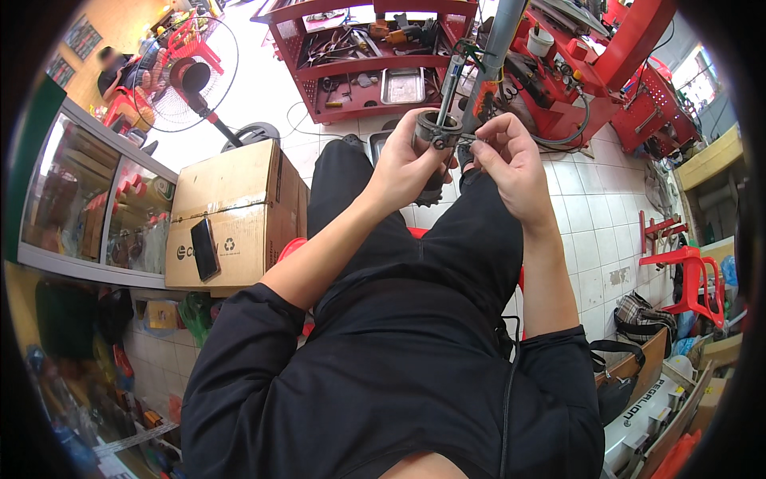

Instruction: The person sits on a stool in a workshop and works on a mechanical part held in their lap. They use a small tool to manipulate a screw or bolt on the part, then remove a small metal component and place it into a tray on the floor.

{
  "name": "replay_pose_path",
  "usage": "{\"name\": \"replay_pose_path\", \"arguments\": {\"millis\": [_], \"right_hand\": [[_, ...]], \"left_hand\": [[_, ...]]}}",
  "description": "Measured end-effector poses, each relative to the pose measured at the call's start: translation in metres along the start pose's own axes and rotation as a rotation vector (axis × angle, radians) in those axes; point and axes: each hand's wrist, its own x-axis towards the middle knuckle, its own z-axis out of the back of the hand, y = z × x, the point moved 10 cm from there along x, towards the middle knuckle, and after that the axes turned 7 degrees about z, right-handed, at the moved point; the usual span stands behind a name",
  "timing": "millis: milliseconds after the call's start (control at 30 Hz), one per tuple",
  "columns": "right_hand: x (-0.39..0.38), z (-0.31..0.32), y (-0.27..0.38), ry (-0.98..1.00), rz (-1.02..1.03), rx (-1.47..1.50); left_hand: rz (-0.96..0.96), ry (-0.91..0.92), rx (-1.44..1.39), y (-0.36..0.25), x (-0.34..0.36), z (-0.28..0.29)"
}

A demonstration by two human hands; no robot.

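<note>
Holding tools (403,36), a cart (373,65) stands beyond left fingers (424,165) grasping a metal cylinder (425,142); right fingers' (511,128) grip is unclear.

A phone (205,249) on a cardboard box (223,188); fan (190,76) beyond; rightward, perhaps a bag (636,314).

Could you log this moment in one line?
left hand: holding metal part | right hand: fingers curled beside it | nearby: phone on cardboard box; red tool cart
</note>
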Motion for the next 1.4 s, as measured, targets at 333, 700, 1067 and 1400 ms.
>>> {"name": "replay_pose_path", "arguments": {"millis": [333, 700, 1067, 1400], "right_hand": [[0.0, -0.003, -0.003, 0.0, -0.151, 0.034], [-0.001, -0.002, 0.01, -0.142, 0.116, 0.065], [-0.001, -0.002, 0.0, -0.035, -0.029, 0.031], [-0.002, 0.0, 0.005, -0.032, 0.121, -0.17]], "left_hand": [[-0.022, -0.005, 0.014, -0.002, 0.0, 0.001], [-0.016, -0.018, 0.016, -0.003, 0.0, 0.001], [-0.029, -0.004, 0.034, 0.0, 0.002, 0.002], [-0.01, 0.032, -0.113, 0.006, 0.003, 0.003]]}}
